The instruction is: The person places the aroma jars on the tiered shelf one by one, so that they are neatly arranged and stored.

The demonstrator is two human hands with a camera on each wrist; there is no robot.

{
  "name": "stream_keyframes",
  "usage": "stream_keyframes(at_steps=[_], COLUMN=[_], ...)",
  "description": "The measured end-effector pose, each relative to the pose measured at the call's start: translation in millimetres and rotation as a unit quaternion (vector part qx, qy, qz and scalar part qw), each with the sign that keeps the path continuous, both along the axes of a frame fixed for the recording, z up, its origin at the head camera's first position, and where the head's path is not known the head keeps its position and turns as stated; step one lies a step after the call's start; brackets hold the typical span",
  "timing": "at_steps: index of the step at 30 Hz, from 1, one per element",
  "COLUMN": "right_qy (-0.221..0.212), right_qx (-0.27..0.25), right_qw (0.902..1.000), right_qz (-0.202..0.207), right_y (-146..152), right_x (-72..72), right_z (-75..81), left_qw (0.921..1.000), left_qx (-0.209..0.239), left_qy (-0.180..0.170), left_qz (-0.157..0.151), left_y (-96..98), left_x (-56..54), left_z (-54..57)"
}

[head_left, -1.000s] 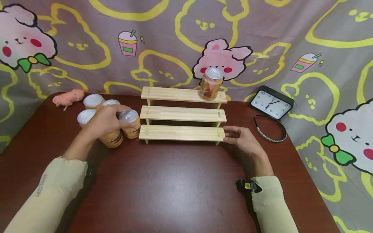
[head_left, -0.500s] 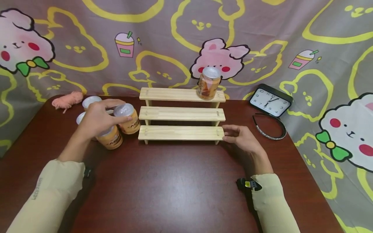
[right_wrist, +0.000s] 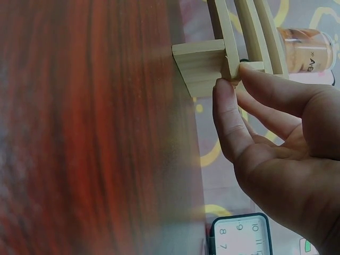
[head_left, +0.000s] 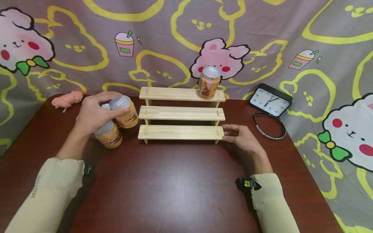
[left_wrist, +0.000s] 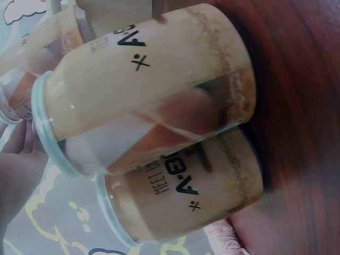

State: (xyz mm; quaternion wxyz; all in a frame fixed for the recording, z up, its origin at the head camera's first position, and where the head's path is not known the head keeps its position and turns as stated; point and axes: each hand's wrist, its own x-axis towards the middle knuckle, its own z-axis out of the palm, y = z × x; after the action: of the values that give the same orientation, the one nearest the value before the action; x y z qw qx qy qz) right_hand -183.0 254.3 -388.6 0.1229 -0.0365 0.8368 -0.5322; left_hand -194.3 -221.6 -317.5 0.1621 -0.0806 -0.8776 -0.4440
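Note:
My left hand point(head_left: 92, 111) grips an orange can with a silver lid point(head_left: 124, 111) between thumb and fingers, raised a little above the table. Below it and partly behind the hand stand several like cans, the nearest a can point(head_left: 110, 136) upright on the table. In the left wrist view two of these cans point(left_wrist: 154, 90) fill the middle, and the held can point(left_wrist: 42, 58) shows at the upper left. My right hand point(head_left: 244, 137) pinches the right end of the lowest board of a three-step wooden shelf point(head_left: 180, 132). Another can point(head_left: 209, 83) stands on the top step's right end.
A black-framed clock point(head_left: 271, 100) and a sparkly headband point(head_left: 271, 129) lie right of the shelf. Pink yarn point(head_left: 67, 99) lies at the table's back left. A patterned cloth point(head_left: 163, 35) hangs behind the dark wooden table point(head_left: 175, 187).
My left hand has lifted the can off the table and moved it slightly back and left. The right hand stays at the shelf's end. The view has shifted slightly.

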Motion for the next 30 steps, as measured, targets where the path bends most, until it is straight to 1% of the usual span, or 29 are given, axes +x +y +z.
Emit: stream_keyframes(at_steps=[5,9,14,16,19,23,26,30], right_qy=[0.002,0.000,0.001,0.002,0.002,0.004,0.005,0.005], right_qx=[-0.003,-0.002,0.002,0.003,0.003,0.004,0.006,0.011], right_qw=[1.0000,1.0000,1.0000,1.0000,1.0000,1.0000,1.0000,0.9999], right_qz=[0.003,0.003,-0.001,-0.002,-0.003,-0.002,-0.001,-0.001], right_y=[0,0,0,0,0,1,2,3], right_x=[-0.5,-0.1,-1.5,-2.5,-3.4,-3.6,-3.1,-1.5], right_z=[1.0,0.5,-1.1,-1.9,-2.9,-3.8,-4.7,-5.0], left_qw=[0.9999,0.9999,0.9997,0.9994,0.9986,0.9988,0.9993,0.9991], left_qx=[0.005,0.009,0.024,0.033,0.052,0.047,0.037,0.040], left_qy=[0.008,0.005,0.009,0.011,0.000,-0.015,-0.010,0.000], left_qz=[-0.005,0.002,0.003,-0.002,-0.010,-0.003,0.001,-0.013], left_y=[0.4,1.3,1.4,3.1,6.8,11.6,15.3,21.5], left_x=[-1.9,-1.1,-3.2,-4.4,-5.2,-5.1,-6.6,-8.7], left_z=[2.4,5.2,7.7,9.1,11.0,13.5,15.2,20.0])
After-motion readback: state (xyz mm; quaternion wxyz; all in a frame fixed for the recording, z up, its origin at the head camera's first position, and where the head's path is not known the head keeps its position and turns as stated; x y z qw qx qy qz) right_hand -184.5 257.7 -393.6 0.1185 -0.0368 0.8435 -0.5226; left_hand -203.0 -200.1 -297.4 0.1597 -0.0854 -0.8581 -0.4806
